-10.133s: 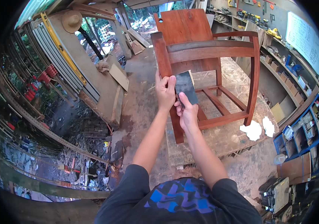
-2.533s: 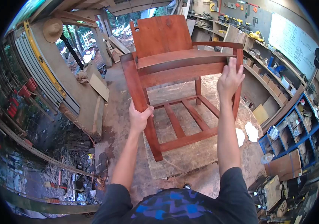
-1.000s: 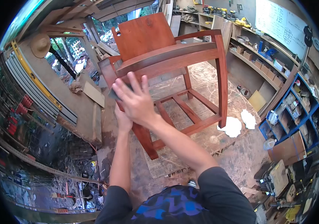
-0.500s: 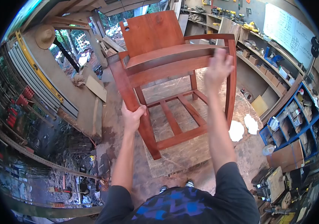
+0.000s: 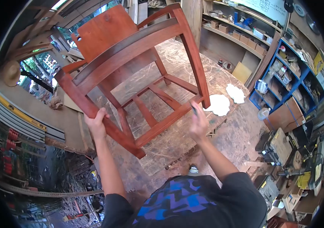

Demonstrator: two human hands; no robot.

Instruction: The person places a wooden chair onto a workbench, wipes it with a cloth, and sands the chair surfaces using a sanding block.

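Observation:
A reddish-brown wooden armchair (image 5: 114, 64) stands on a worn wooden worktable (image 5: 211, 72), its slatted seat frame open in the middle. My left hand (image 5: 96, 121) is wrapped round the chair's near left leg (image 5: 112, 131), about halfway along it. Close to the lower end of the near right leg (image 5: 195, 60) is my right hand (image 5: 198, 124), its fingers bent together. A small dark edge shows at those fingers, too blurred to name. Two crumpled white cloths (image 5: 219, 105) lie on the table just right of that leg.
Blue compartment shelving (image 5: 279, 95) with bottles stands at the right. Long shelves with small boxes (image 5: 241, 38) line the back wall. Tool cases (image 5: 277, 148) crowd the lower right. A yellow level (image 5: 15, 110) and metal bars lean at the left.
My right hand has come down from the chair's upper right side to near the leg's lower end. My left hand keeps its hold. The chair appears turned as the view shifts right.

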